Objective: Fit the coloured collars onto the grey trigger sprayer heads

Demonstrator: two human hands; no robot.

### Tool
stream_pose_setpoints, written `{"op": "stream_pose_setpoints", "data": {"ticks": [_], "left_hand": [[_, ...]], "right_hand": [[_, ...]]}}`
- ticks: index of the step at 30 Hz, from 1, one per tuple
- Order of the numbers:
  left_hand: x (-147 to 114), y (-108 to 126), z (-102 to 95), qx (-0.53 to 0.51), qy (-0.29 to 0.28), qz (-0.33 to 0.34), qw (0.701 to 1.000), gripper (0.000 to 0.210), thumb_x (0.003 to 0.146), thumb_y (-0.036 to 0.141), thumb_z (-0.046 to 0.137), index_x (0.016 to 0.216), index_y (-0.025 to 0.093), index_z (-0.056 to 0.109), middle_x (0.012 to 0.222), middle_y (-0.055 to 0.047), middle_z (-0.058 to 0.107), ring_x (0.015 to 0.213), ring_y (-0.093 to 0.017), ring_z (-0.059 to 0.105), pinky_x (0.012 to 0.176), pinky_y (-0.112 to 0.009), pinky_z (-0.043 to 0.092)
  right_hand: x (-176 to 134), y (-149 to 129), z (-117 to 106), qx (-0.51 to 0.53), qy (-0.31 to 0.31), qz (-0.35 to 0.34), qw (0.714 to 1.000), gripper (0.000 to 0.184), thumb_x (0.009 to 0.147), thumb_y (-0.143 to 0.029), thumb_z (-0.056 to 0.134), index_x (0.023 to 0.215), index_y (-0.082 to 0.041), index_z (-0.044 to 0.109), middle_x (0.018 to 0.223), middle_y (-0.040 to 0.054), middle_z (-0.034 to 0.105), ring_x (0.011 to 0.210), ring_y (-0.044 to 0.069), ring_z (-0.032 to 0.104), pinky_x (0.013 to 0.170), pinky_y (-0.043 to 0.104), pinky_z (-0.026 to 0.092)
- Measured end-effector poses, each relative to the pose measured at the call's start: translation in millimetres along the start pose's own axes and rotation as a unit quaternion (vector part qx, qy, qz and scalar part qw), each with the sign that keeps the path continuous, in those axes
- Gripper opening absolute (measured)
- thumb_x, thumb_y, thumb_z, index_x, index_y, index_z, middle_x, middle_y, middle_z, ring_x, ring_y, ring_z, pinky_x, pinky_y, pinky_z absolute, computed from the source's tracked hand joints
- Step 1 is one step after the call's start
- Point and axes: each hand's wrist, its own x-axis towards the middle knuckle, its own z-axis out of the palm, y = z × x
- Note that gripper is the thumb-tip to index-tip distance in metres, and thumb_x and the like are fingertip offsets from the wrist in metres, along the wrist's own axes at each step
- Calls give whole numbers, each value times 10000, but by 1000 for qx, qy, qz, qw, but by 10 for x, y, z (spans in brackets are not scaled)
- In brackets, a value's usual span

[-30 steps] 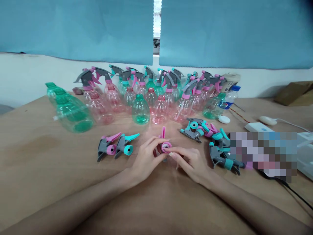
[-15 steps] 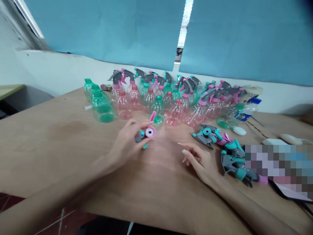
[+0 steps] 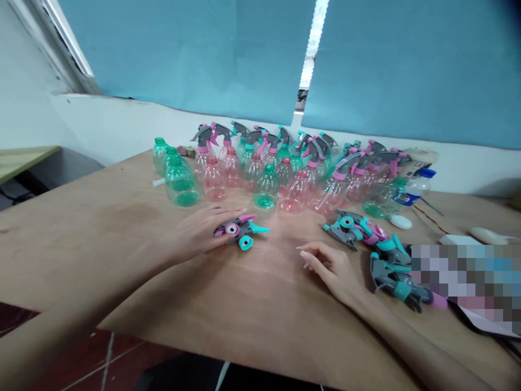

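Note:
My left hand (image 3: 195,231) is closed around a grey-and-pink trigger spray head (image 3: 232,229), its fingers over the top and the thumb below. Touching it on the table is a grey-and-teal spray head (image 3: 246,243) with its collar facing me; part of both is hidden by the hand. My right hand (image 3: 331,269) rests on the tabletop, fingers loosely bent and apart, with nothing in it. To its right lies a pile of grey, teal and pink spray heads (image 3: 345,231).
Behind my hands stand several clear bottles, among them a green bottle (image 3: 266,187) and a pink bottle (image 3: 214,179), some wearing spray heads. A blue-capped bottle (image 3: 419,187), a white oval object (image 3: 401,222) and a white mouse (image 3: 486,235) are at right on the brown table (image 3: 252,315).
My left hand has lowered the pink spray head to the table and moved slightly left, and the teal one beside it now shows more. My right hand has barely moved. The view has shifted slightly.

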Motion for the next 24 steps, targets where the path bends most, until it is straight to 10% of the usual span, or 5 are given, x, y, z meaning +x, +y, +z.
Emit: {"op": "stream_pose_setpoints", "data": {"ticks": [7, 13, 24], "left_hand": [[420, 404, 37, -20, 21, 8, 1000, 309, 908, 369, 499, 1162, 217, 589, 1147, -52, 629, 1067, -216, 556, 904, -326, 426], [1146, 825, 424, -28, -39, 118, 992, 237, 943, 203, 434, 1126, 191, 584, 1136, -52, 612, 1064, -186, 543, 911, -309, 416], [2216, 1410, 992, -20, -21, 128, 991, 447, 874, 372, 561, 1245, 133, 497, 1203, -153, 514, 1121, -301, 475, 880, -405, 430]], "right_hand": [[33, -48, -2, -11, 1, -51, 999, 243, 884, -374, 527, 817, -174, 648, 660, 4, 639, 572, 124, 563, 547, 230, 404], [21, -58, 13, -38, 7, -91, 995, 251, 866, -327, 554, 680, -173, 621, 596, -17, 607, 513, 93, 502, 534, 211, 362], [157, 184, -87, -77, 24, -57, 995, 140, 736, -93, 552, 618, -167, 567, 551, -41, 543, 519, 91, 489, 547, 202, 344]]}}
